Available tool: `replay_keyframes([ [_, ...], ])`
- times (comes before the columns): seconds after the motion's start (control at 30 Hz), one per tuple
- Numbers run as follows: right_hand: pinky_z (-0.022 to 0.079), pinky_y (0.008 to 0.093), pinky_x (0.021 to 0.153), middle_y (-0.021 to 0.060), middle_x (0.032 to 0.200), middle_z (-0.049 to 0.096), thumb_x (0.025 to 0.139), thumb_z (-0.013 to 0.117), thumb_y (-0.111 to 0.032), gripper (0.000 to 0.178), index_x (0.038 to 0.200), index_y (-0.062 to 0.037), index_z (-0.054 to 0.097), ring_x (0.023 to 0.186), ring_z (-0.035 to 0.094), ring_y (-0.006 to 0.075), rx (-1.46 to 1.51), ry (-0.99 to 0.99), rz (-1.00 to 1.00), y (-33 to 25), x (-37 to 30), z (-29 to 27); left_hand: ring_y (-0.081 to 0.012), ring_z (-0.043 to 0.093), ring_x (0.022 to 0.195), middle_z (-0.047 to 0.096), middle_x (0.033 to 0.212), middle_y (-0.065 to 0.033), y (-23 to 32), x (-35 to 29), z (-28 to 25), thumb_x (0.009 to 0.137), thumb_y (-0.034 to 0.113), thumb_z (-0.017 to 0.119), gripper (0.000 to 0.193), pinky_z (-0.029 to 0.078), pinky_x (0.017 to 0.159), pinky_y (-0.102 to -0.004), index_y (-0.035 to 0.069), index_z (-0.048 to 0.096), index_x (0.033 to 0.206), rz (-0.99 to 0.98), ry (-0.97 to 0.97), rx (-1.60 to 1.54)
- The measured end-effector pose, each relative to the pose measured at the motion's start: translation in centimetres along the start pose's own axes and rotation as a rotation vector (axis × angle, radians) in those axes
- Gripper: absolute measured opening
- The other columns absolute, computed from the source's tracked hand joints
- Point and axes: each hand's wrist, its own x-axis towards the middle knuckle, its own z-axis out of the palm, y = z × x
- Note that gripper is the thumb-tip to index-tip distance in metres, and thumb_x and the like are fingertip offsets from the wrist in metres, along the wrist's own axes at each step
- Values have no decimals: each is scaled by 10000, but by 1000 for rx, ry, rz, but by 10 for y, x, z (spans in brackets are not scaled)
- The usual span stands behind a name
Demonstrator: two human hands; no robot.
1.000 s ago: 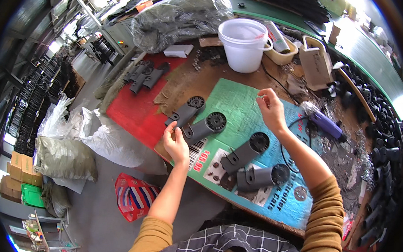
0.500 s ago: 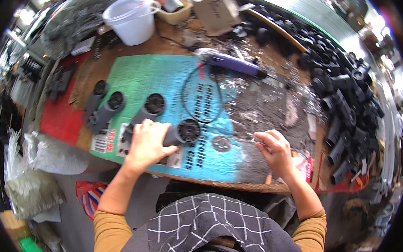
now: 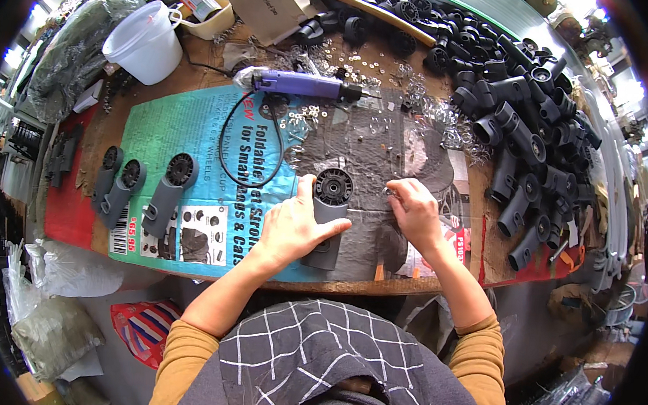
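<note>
My left hand point(image 3: 292, 230) is wrapped round a grey plastic bracket point(image 3: 324, 253) with a round black toothed hub point(image 3: 334, 187), which lies on the dark part of the printed sheet. Its thumb crosses the bracket's body and its fingers lie along the left side. To the right of it, my right hand point(image 3: 417, 215) pinches a small shiny metal piece point(image 3: 390, 192), too small to name exactly. That hand is apart from the bracket. Beyond both hands rests a purple power screwdriver point(image 3: 301, 85), its bit pointing right and its black cord looping toward me.
Three similar grey brackets point(image 3: 167, 196) lie at the left. A heap of black plastic parts point(image 3: 524, 140) fills the right and far right. Loose washers point(image 3: 307, 117) and small metal fasteners point(image 3: 458, 129) are scattered beyond my hands. A white bucket point(image 3: 144, 43) stands far left.
My left hand has brought the bracket rightward, off the blue area onto the dark one, and its hub now points away from me. The whole view has shifted; my right hand keeps its pinch.
</note>
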Motion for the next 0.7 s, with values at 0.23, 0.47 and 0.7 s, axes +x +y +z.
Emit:
replay_keyframes([
  [0.23, 515, 322, 715, 90, 860, 650, 792, 723, -71, 245, 1028, -52, 659, 770, 635, 202, 221, -16, 6, -44, 31, 13, -302, 592, 1009, 552, 1078, -159, -18, 22, -1, 681, 510, 811, 927, 490, 873, -387, -11, 453, 1360, 176, -19, -125],
  [0.47, 474, 416, 830, 129, 923, 619, 809, 647, -82, 198, 999, -41, 609, 921, 573, 323, 23, -289, -108, -59, 48, 27, -330, 551, 1067, 521, 1113, -156, -27, 31, 18, 645, 407, 845, 822, 474, 910, -403, 40, 529, 1309, 198, -30, -232],
  [0.7, 470, 404, 887, 130, 1075, 624, 790, 703, -144, 475, 1243, -78, 576, 968, 591, 322, 61, -358, -157, -62, 57, 9, -353, 533, 1061, 528, 1098, -164, -24, 46, 16, 618, 394, 840, 777, 453, 917, -435, 28, 552, 1240, 274, -32, -240],
])
